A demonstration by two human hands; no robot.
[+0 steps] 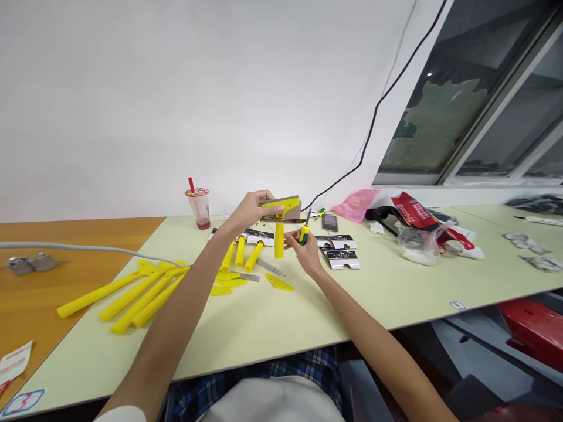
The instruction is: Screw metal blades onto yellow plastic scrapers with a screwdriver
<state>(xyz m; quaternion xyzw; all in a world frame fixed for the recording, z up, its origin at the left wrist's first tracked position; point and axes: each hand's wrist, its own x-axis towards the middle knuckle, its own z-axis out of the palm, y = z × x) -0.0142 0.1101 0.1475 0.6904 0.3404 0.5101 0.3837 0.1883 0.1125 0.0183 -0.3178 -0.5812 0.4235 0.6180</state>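
Note:
My left hand (256, 207) is closed around the head of a yellow scraper (280, 239), held up over the table with its metal blade edge on top and its handle hanging down. Just right of it, my right hand (308, 253) grips a screwdriver (304, 234) with a yellow and green handle, its shaft pointing up. The right fingertips are close to the scraper's handle; whether they touch it I cannot tell. Below lie yellow plates (279, 283), loose metal blades (269, 267) and several short yellow handles (254, 255). Black and white packets (342, 259) lie beyond my right hand.
Several long yellow scraper handles (136, 299) lie at the left under a grey cable (109, 248). A lidded cup (200, 210) with a red straw stands near the wall. Toward the right are a pink bag (357, 204), a clear plastic bag (417, 243) and a red package (413, 210).

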